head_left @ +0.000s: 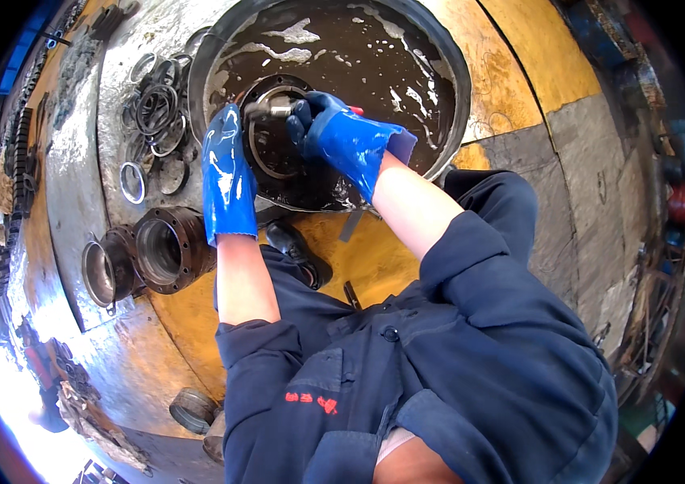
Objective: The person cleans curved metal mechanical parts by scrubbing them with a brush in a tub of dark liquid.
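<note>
Now two gloved hands (225, 149) (330, 129) at one ring (280, 81).

The top edge crops the tub (462, 89) at upper centre; the left hand (227, 149) hides part of its rim. The right hand (322, 125) covers most of the tool (280, 111), 1 end blurred. Far-right clutter (669, 274) is indistinct.

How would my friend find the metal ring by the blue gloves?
Find the big round tub of dark, foamy liquid. Inside its left part, between the blue left glove and right glove, is a dark metal ring. Unlike the thin loose rings heaped outside, it has a wide rim with small holes.
</note>
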{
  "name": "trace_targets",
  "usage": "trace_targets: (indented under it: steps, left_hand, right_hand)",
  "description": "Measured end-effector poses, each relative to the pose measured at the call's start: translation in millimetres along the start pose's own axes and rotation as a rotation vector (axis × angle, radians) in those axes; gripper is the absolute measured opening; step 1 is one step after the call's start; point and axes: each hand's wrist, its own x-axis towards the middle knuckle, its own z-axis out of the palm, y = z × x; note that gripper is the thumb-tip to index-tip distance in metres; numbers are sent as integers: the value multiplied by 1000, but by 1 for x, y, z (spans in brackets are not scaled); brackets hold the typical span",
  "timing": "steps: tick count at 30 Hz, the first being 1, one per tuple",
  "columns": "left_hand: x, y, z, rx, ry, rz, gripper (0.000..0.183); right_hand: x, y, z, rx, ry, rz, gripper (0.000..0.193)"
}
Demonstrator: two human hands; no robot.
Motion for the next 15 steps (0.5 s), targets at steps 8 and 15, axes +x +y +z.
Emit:
trace_targets:
  steps: [8, 15]
  left_hand:
    - [2, -1, 4, -44, 15, -49, 43]
    - [3, -5, 3, -67, 12, -85, 50]
  right_hand:
    - [-1, 3, -8, -47, -4, 64, 18]
    - [-52, -13, -23, -1679, -516, -516, 40]
